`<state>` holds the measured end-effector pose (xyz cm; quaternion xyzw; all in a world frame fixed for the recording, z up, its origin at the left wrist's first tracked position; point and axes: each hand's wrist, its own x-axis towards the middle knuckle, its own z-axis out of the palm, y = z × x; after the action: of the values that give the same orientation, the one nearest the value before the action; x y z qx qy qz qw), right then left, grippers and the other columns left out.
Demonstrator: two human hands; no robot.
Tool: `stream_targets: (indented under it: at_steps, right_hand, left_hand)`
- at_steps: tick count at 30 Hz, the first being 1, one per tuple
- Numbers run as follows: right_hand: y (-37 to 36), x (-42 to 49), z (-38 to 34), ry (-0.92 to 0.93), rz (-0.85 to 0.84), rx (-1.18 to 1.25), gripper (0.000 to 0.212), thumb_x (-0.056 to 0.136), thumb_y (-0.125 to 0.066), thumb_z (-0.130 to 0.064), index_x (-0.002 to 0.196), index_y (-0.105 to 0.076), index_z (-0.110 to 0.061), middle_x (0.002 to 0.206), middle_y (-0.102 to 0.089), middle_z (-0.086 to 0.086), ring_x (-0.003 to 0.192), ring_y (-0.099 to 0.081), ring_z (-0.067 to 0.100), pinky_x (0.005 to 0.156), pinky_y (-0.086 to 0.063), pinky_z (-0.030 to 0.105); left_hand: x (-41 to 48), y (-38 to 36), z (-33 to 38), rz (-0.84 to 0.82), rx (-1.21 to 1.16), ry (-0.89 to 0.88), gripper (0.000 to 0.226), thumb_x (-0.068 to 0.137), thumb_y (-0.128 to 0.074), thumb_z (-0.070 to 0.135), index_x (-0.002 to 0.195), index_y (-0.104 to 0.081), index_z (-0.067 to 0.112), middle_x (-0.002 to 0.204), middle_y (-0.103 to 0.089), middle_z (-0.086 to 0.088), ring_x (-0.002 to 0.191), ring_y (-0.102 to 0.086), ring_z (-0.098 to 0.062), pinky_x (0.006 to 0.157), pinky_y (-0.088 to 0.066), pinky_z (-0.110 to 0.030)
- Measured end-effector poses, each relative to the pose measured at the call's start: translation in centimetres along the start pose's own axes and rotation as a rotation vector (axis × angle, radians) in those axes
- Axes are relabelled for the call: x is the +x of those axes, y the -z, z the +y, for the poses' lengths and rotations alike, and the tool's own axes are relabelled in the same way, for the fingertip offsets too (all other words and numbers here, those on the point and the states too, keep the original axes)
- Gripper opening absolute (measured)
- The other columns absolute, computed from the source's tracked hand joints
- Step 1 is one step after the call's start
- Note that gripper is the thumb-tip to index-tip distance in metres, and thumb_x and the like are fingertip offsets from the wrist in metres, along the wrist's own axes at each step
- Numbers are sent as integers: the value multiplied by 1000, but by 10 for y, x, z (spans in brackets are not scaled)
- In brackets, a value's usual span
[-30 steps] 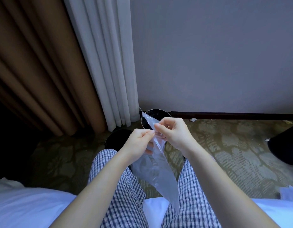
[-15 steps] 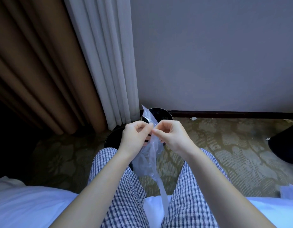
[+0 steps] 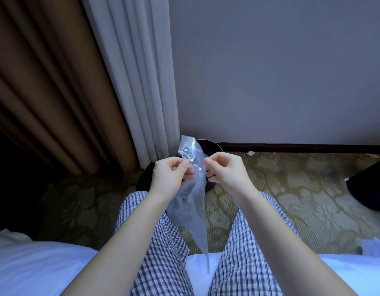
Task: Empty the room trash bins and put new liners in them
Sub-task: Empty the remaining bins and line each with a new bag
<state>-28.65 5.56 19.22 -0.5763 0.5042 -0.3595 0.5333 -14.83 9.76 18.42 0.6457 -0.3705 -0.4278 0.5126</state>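
Observation:
A clear plastic liner [image 3: 192, 201] hangs in front of me, its top end sticking up above my fingers and its tail tapering down between my knees. My left hand [image 3: 171, 176] pinches its left edge near the top. My right hand [image 3: 224, 173] pinches its right edge at the same height. Behind my hands, on the carpet, stand two dark round bins: one [image 3: 210, 145] by the wall and a nearer one [image 3: 143, 178], both mostly hidden by my hands and the liner.
I sit on a white bed [image 3: 35, 265] with my checked trouser legs over its edge. Brown and white curtains [image 3: 129, 82] hang at the left. A dark object [image 3: 370, 184] sits at the right edge. Small scraps [image 3: 250, 153] lie by the skirting board.
My hands have moved a little apart, pulling the liner's top wider. The top of the liner now stands higher above my fingers.

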Motion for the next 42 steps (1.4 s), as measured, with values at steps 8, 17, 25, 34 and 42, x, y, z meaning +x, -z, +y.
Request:
stream_targets:
  at_steps: [8, 17, 25, 34, 42]
  right_hand:
    - [7, 6, 2, -431, 123, 876, 28, 101, -33, -5, 78, -48, -1, 73, -64, 17, 65, -67, 27, 64, -60, 37]
    - [4, 6, 6, -537, -12, 427, 32, 94, -54, -39, 99, -51, -7, 97, -60, 14, 86, -63, 27, 59, -58, 36]
    - [-41, -14, 10, -195, -304, 119, 18, 90, -58, -20, 80, -64, -7, 71, -58, 8, 64, -53, 14, 55, -42, 19]
    - [12, 14, 33, -407, 40, 364, 28, 87, -42, 7, 64, -55, -1, 62, -48, 12, 43, -45, 14, 44, -35, 17]
    - [57, 29, 40, -216, -86, -279, 19, 89, -60, -16, 72, -57, -7, 58, -42, -2, 51, -36, 9, 45, -27, 19]
  left_hand:
    - [15, 9, -13, 104, -514, 395, 18, 96, -46, 8, 91, -62, 4, 83, -70, -9, 69, -67, -17, 56, -56, -23]
    - [27, 2, -27, 248, -351, 385, 26, 100, -36, 7, 80, -53, 2, 49, -43, -2, 32, -47, -8, 42, -44, -23]
    - [21, -15, -25, 344, 171, 88, 20, 100, -37, 16, 88, -50, 6, 82, -54, -10, 76, -51, -23, 60, -38, -27]
    - [35, 22, -49, 92, -34, 275, 28, 94, -54, 19, 69, -51, 9, 60, -45, -5, 55, -41, -19, 51, -34, -25]
    - [36, 59, -37, -136, 230, 162, 35, 86, -67, 30, 65, -56, 5, 52, -45, 2, 50, -38, -10, 49, -29, -21]
